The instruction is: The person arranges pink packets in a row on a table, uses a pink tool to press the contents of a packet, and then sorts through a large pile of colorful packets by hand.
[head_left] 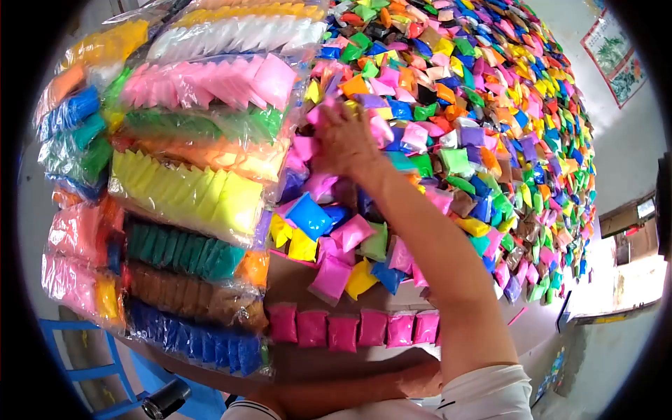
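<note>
My right hand [344, 142] reaches into a big heap of small coloured packets [458, 162], fingers stretched out over pink and purple ones at the heap's left edge. Nothing is visibly gripped in it. Low in the view, my left hand [420, 380] lies close to the table's near edge, its fingers hidden behind my right forearm. Just beyond it runs a row of magenta packets [343, 332], laid side by side. A blue packet [309, 216] and a yellow packet [361, 278] lie at the near side of the heap.
On the left, clear bags of sorted packets are stacked: pink [210, 82], yellow [189, 192], teal [183, 245], brown [189, 290] and dark blue [196, 341]. A blue metal frame [87, 371] stands at lower left. A picture [612, 52] hangs on the right wall.
</note>
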A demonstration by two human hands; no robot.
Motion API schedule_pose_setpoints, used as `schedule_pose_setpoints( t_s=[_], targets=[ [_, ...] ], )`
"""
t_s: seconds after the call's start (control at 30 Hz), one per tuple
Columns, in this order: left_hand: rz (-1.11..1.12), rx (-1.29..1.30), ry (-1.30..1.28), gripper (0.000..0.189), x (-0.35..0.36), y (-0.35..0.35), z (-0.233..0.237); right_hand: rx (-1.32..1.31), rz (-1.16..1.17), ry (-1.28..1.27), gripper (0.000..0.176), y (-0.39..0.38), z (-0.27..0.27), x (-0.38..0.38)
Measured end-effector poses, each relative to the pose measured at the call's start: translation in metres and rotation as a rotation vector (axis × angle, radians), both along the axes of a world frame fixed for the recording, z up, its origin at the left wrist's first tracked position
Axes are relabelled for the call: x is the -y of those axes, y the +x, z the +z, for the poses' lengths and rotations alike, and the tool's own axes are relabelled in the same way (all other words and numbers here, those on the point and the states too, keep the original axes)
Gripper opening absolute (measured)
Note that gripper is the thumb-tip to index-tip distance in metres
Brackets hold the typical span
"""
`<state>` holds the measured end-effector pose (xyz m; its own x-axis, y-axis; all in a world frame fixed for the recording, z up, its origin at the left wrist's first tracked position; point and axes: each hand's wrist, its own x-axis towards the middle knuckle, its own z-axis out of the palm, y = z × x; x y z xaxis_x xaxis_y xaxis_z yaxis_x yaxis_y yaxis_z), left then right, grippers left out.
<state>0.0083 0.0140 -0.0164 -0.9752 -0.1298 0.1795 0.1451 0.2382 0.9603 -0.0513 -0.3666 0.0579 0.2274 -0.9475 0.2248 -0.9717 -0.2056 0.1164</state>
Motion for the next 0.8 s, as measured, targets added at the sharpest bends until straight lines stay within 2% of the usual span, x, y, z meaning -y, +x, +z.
schedule_pose_setpoints(
  t_s=[0.03, 0.1, 0.17, 0.27, 0.4, 0.5, 0.63, 0.67, 0.8],
  targets=[
    [0.001, -0.012, 0.004, 0.035, -0.002, -0.002, -0.002, -0.045, -0.007, -0.072, 0.058, -0.018, -0.008, 0.008],
    [-0.001, -0.032, 0.005, 0.034, -0.006, -0.004, -0.006, 0.043, 0.017, 0.087, 0.059, -0.062, 0.015, 0.002],
    [0.001, -0.05, 0.016, 0.034, -0.008, -0.006, -0.009, 0.072, 0.093, -0.051, 0.054, -0.113, 0.008, 0.0],
    [0.027, -0.025, 0.087, 0.033, -0.015, -0.007, -0.01, 0.108, 0.112, -0.08, 0.05, -0.159, 0.008, -0.011],
    [0.044, 0.017, 0.096, 0.033, -0.002, -0.001, 0.004, 0.155, 0.093, -0.06, 0.048, -0.177, 0.027, -0.032],
    [0.059, -0.045, 0.057, 0.035, -0.001, -0.001, 0.004, 0.332, -0.018, 0.02, 0.05, -0.19, 0.035, -0.043],
    [0.014, -0.031, 0.114, 0.034, -0.009, -0.005, -0.006, 0.37, -0.126, -0.145, 0.041, -0.214, 0.035, -0.052],
    [0.01, -0.021, 0.133, 0.034, -0.008, -0.006, -0.006, 0.441, -0.146, -0.071, 0.035, -0.222, 0.041, -0.052],
    [-0.02, -0.031, 0.153, 0.034, -0.01, -0.006, -0.01, 0.649, -0.244, 0.106, 0.033, -0.242, 0.056, -0.048]
  ],
)
